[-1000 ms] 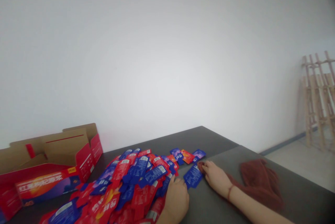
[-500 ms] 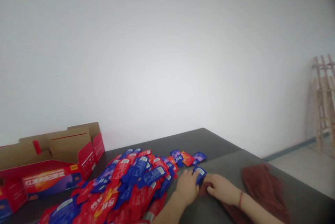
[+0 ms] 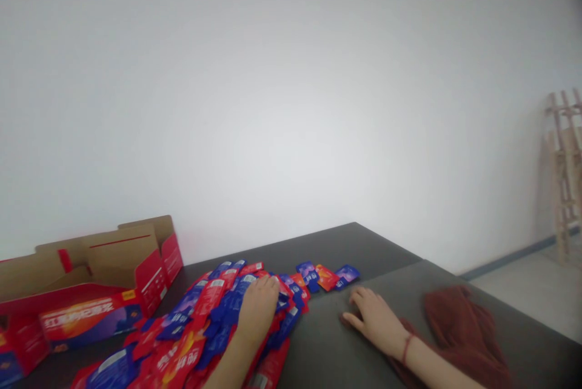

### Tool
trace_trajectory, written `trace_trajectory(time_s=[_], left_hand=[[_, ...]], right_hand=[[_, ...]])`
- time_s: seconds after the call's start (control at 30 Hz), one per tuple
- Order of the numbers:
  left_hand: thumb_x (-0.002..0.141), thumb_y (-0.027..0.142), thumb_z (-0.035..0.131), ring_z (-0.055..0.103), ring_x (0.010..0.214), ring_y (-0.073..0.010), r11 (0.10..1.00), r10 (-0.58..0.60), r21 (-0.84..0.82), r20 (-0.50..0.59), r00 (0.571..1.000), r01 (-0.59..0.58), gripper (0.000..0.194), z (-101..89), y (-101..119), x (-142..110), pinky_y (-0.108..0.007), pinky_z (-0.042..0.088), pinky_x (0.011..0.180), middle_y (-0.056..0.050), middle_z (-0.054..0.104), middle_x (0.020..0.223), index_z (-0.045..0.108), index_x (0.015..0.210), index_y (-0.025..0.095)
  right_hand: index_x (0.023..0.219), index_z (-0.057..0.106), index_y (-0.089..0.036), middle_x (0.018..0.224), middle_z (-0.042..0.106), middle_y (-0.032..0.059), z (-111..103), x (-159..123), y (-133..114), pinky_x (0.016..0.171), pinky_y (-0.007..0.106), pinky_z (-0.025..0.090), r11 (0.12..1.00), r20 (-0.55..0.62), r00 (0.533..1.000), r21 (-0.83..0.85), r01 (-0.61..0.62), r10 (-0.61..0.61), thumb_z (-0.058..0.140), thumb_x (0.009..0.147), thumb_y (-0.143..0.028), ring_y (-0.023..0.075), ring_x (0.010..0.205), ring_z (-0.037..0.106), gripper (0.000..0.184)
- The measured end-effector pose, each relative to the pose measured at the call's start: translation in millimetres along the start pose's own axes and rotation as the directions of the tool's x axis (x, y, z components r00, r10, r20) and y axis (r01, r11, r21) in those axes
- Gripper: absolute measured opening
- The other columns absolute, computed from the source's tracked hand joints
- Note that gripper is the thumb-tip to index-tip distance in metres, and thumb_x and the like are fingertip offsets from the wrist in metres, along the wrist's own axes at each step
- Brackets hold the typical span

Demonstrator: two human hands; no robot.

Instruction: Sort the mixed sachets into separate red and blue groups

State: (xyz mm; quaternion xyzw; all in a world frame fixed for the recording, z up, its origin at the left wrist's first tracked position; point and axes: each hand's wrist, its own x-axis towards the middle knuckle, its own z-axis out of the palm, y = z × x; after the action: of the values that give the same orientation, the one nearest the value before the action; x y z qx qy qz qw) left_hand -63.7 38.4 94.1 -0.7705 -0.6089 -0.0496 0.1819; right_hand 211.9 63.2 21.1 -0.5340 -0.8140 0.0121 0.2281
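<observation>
My left hand (image 3: 260, 310) lies palm down on the pile of red and blue sachets (image 3: 211, 295), fingers pointing away from me over the packets. Its fingertips are partly hidden, and no sachet shows clearly gripped in it. To the right, my right hand (image 3: 375, 319) rests low over the dark table with fingers and thumb apart. A bit of brown cloth shows by its thumb, and the rest of the brown cloth (image 3: 464, 328) lies crumpled beside and under that forearm. Several sachets (image 3: 326, 277) lie in a short row beyond the hands.
A red printed cardboard box (image 3: 91, 316), open at the top, stands at the left of the dark table (image 3: 354, 243). Behind it rises a white wall (image 3: 291, 104). Wooden racks (image 3: 566, 177) lean at the far right, past the table's edge.
My left hand has left the cloth and moved left onto the pile. The blue sachet between my hands is no longer there. My right hand's fingers have spread apart.
</observation>
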Motion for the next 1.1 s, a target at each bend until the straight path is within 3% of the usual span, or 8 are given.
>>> trace_trajectory(time_s=[0.1, 0.23, 0.37, 0.5, 0.67, 0.87, 1.0, 1.1], left_hand=[[0.082, 0.0, 0.037, 0.056, 0.11, -0.0231, 0.995, -0.093, 0.026, 0.028, 0.995, 0.092, 0.041, 17.2, -11.8, -10.7, -0.036, 0.038, 0.094, -0.013, 0.063, 0.114, 0.062, 0.111, 0.014], [0.083, 0.01, 0.041, 0.055, 0.11, -0.0248, 0.985, -0.174, -0.002, -0.01, 0.985, 0.174, 0.037, 45.2, -3.0, -14.9, -0.036, 0.039, 0.094, -0.016, 0.062, 0.118, 0.06, 0.115, 0.009], [0.085, 0.023, 0.042, 0.052, 0.114, -0.0275, 0.976, -0.215, -0.002, -0.095, 0.972, 0.216, 0.039, 64.3, 6.7, -12.0, -0.039, 0.037, 0.096, -0.016, 0.059, 0.122, 0.059, 0.118, 0.009], [0.085, 0.026, 0.043, 0.05, 0.117, -0.0285, 0.978, -0.204, 0.006, -0.142, 0.969, 0.207, 0.043, 76.0, 6.6, -11.2, -0.04, 0.036, 0.098, -0.015, 0.057, 0.125, 0.055, 0.123, 0.01], [0.086, 0.026, 0.042, 0.05, 0.117, -0.028, 0.982, -0.187, 0.002, -0.141, 0.972, 0.189, 0.044, 76.9, 2.9, -12.4, -0.04, 0.035, 0.1, -0.016, 0.056, 0.126, 0.052, 0.126, 0.009], [0.084, 0.019, 0.041, 0.041, 0.127, -0.0302, 0.989, -0.15, -0.02, -0.143, 0.978, 0.149, 0.047, 61.6, 5.9, -12.8, -0.045, 0.03, 0.106, -0.019, 0.05, 0.134, 0.05, 0.127, 0.004], [0.083, 0.012, 0.038, 0.038, 0.13, -0.0243, 0.979, -0.001, -0.205, -0.106, 0.994, -0.021, 0.051, 52.3, 38.1, -8.2, -0.04, 0.028, 0.109, -0.014, 0.045, 0.14, 0.045, 0.133, 0.009], [0.089, 0.024, 0.039, 0.043, 0.126, -0.0239, 0.935, 0.03, -0.354, 0.049, 0.998, -0.01, 0.048, 56.2, 76.4, 0.5, -0.036, 0.031, 0.107, -0.014, 0.049, 0.136, 0.043, 0.134, 0.009]], right_hand=[[0.117, 0.056, -0.017, 0.129, 0.051, 0.0144, 5.1, 29.8, -3.9, 0.093, 0.041, 0.036, 0.999, 0.044, 0.998, -0.017, -0.035, 0.036, 0.056, 0.081, -0.038, 0.0286, 0.115, 0.048, 0.042], [0.128, 0.051, -0.019, 0.141, 0.041, 0.0157, 14.9, 84.0, -18.9, 0.096, 0.049, 0.034, 0.994, 0.136, 0.987, -0.073, -0.076, 0.085, 0.061, 0.076, -0.051, 0.0338, 0.124, 0.041, 0.062], [0.127, 0.052, -0.019, 0.136, 0.045, 0.0174, 27.9, 132.8, -39.9, 0.097, 0.053, 0.033, 0.989, 0.16, 0.981, -0.118, -0.094, 0.112, 0.058, 0.083, -0.049, 0.034, 0.122, 0.044, 0.054], [0.122, 0.053, -0.017, 0.125, 0.054, 0.0111, 44.0, 152.3, -54.0, 0.092, 0.048, 0.044, 0.985, 0.192, 0.974, -0.149, -0.092, 0.12, 0.055, 0.09, -0.039, 0.0256, 0.11, 0.054, 0.039], [0.116, 0.056, -0.017, 0.121, 0.057, 0.0079, 53.1, 133.6, -45.7, 0.088, 0.045, 0.048, 0.99, 0.246, 0.968, -0.139, -0.014, 0.048, 0.055, 0.091, -0.035, 0.0223, 0.105, 0.057, 0.031], [0.107, 0.066, -0.014, 0.112, 0.065, 0.0137, 36.8, 85.6, -28.3, 0.092, 0.038, 0.04, 0.987, 0.252, 0.968, -0.153, 0.052, -0.012, 0.054, 0.088, -0.033, 0.0273, 0.109, 0.055, 0.028], [0.103, 0.067, -0.011, 0.105, 0.066, 0.016, 19.2, 54.1, -35.7, 0.092, 0.039, 0.038, 0.983, 0.227, 0.972, -0.162, 0.089, -0.05, 0.052, 0.087, -0.032, 0.029, 0.103, 0.057, 0.03], [0.105, 0.065, -0.01, 0.109, 0.063, 0.0173, 5.5, 27.0, -43.1, 0.093, 0.039, 0.038, 0.981, 0.198, 0.976, -0.15, 0.123, -0.092, 0.053, 0.085, -0.03, 0.0296, 0.106, 0.054, 0.031]])
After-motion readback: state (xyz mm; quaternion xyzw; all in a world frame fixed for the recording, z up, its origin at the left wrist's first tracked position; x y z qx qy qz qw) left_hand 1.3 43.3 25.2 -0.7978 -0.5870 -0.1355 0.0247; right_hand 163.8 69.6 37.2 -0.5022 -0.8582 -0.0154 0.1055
